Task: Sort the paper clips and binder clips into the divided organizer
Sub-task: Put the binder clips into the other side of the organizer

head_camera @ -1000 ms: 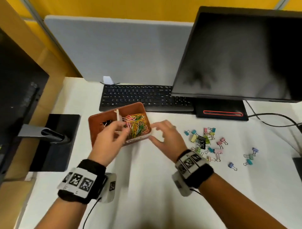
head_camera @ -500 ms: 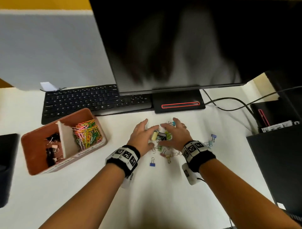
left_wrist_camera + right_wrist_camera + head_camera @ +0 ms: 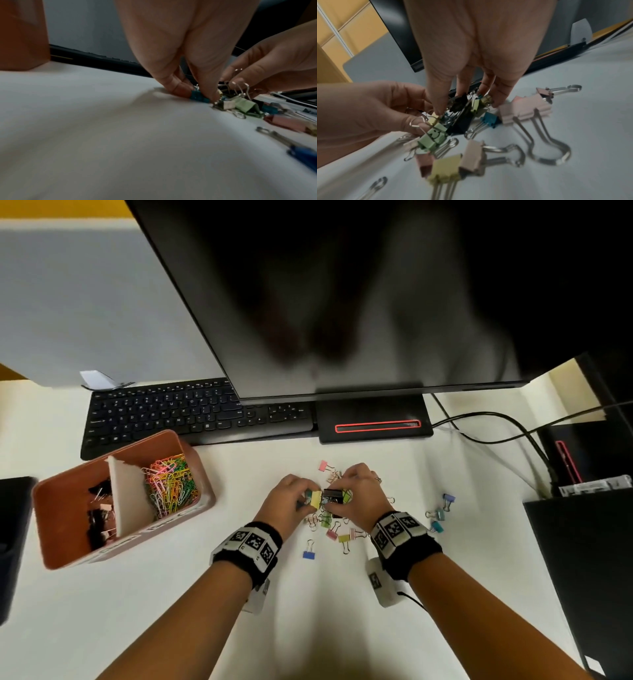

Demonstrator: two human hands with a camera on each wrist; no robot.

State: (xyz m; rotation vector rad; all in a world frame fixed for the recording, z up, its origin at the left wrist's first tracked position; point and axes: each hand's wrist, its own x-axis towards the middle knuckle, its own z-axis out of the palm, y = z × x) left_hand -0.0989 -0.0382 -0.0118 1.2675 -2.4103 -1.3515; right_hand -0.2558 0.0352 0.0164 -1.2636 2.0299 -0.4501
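Observation:
The brown divided organizer [image 3: 191,508] stands at the left; its left compartment holds black binder clips [image 3: 99,508], its right one coloured paper clips [image 3: 171,484]. A pile of coloured binder clips [image 3: 337,529] lies on the white table in front of the monitor. Both hands meet over this pile. My left hand [image 3: 306,499] pinches a teal clip [image 3: 199,96] against the table, and a yellow clip [image 3: 315,497] shows at its fingertips. My right hand [image 3: 337,494] grips a clump around a black clip [image 3: 460,119]. A green clip [image 3: 433,138] hangs from the clump.
A black keyboard [image 3: 171,416] and the monitor stand [image 3: 373,419] lie behind the pile, with the big monitor [image 3: 342,296] overhead. Cables [image 3: 496,426] and a black box [image 3: 582,559] sit at the right. Stray clips [image 3: 436,527] lie right of my right wrist; a blue one [image 3: 309,554] lies nearer me.
Both hands left the organizer and moved right to the binder clip pile. Since half a second ago their spread fingers have closed in on the clump of clips.

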